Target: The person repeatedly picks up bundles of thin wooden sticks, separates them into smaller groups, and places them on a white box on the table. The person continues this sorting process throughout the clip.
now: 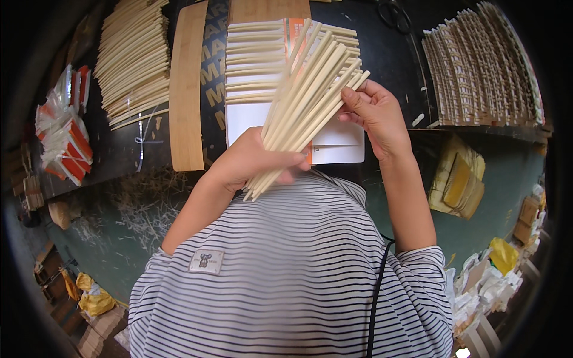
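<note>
A fanned bundle of pale wooden chopsticks [309, 94] slants across the view in front of my body. My left hand [264, 159] grips its lower end, the thumb lying over the sticks. At the upper right of the bundle, the thumb and fingers of my right hand [374, 109] are on the outermost sticks. Beneath the bundle lies a white card [248, 121] with an orange printed band. Rows of chopsticks in pairs [255, 58] lie across this card, partly hidden by the bundle.
A wooden board [188, 89] separates the card from a large chopstick pile [134, 62]. Orange-and-clear plastic packets [67, 129] lie far left. Scissors [394, 15] rest at the back; stacked cards with chopsticks [479, 71] stand right. A yellowish block [456, 176] sits below the table's right edge.
</note>
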The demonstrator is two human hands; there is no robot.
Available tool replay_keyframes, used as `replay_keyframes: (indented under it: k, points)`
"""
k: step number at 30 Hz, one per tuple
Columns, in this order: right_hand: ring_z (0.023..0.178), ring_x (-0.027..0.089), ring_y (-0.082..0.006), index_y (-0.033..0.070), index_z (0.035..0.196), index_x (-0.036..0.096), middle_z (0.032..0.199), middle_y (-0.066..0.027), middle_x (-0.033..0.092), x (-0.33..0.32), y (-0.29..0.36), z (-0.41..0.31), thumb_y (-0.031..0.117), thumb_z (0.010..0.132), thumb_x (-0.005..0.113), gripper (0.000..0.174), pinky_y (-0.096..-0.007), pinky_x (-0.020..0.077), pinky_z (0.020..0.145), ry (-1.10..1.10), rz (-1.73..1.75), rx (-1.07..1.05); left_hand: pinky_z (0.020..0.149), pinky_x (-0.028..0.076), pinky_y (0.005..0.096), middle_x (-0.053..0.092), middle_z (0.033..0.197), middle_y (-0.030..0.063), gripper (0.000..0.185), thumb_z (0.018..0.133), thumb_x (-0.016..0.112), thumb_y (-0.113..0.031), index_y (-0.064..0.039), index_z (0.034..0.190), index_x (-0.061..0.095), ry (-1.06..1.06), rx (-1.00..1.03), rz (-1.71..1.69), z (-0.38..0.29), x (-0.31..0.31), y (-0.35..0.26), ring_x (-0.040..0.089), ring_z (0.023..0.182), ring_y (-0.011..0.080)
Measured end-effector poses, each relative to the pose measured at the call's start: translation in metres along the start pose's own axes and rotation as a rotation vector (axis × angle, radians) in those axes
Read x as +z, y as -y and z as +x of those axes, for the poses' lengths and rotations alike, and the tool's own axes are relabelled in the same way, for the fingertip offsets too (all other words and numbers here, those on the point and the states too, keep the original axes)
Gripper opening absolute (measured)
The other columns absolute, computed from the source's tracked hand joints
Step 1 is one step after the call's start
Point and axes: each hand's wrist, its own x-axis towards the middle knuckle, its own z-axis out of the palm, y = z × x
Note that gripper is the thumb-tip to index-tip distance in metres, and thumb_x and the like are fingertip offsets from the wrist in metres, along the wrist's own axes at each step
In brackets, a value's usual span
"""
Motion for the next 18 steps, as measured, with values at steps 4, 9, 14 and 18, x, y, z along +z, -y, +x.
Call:
replay_keyframes:
  k: [4, 9, 14, 18]
  points:
    - [0.082, 0.069, -0.0122, -0.002, 0.11, 0.064, 0.097, -0.0095, 0.072, -0.004, -0.005, -0.005, 0.016, 0.091, 0.07, 0.026, -0.0206, 0.056, 0.067, -0.027, 0.003, -0.028, 0.059, 0.061, 0.0252, 0.069, 0.102, 0.0175, 0.048, 0.08, 0.078, -0.008, 0.008, 0.121, 0.057, -0.019, -0.027, 0.069, -0.004, 0.003, 0.002, 0.07, 0.087, 0.0209]
    - [0.091, 0.072, -0.0188, -0.003, 0.111, 0.063, 0.103, -0.0137, 0.072, -0.016, -0.01, -0.012, 0.013, 0.091, 0.069, 0.026, -0.0213, 0.0587, 0.069, -0.097, 0.057, -0.027, 0.067, 0.062, 0.0297, 0.069, 0.101, 0.0184, 0.049, 0.083, 0.077, -0.013, 0.007, 0.123, 0.057, -0.069, 0.006, 0.093, -0.006, 0.014, 0.004, 0.07, 0.088, 0.0219]
    - [0.09, 0.072, -0.0215, -0.004, 0.129, 0.05, 0.106, -0.0168, 0.071, -0.017, -0.014, -0.019, 0.009, 0.09, 0.07, 0.046, -0.0219, 0.0599, 0.067, -0.135, 0.126, -0.141, 0.067, 0.062, 0.0301, 0.068, 0.098, 0.0182, 0.046, 0.084, 0.076, -0.013, 0.008, 0.119, 0.056, -0.049, -0.008, 0.084, -0.003, 0.021, 0.004, 0.071, 0.086, 0.0223]
    - [0.091, 0.072, -0.0227, -0.003, 0.14, 0.039, 0.107, -0.0186, 0.07, -0.017, -0.019, -0.022, 0.007, 0.09, 0.069, 0.059, -0.0238, 0.0607, 0.066, -0.096, 0.123, -0.187, 0.065, 0.062, 0.0302, 0.068, 0.096, 0.0177, 0.042, 0.085, 0.075, -0.014, 0.009, 0.115, 0.057, -0.044, -0.016, 0.091, 0.001, 0.026, 0.004, 0.072, 0.082, 0.0224]
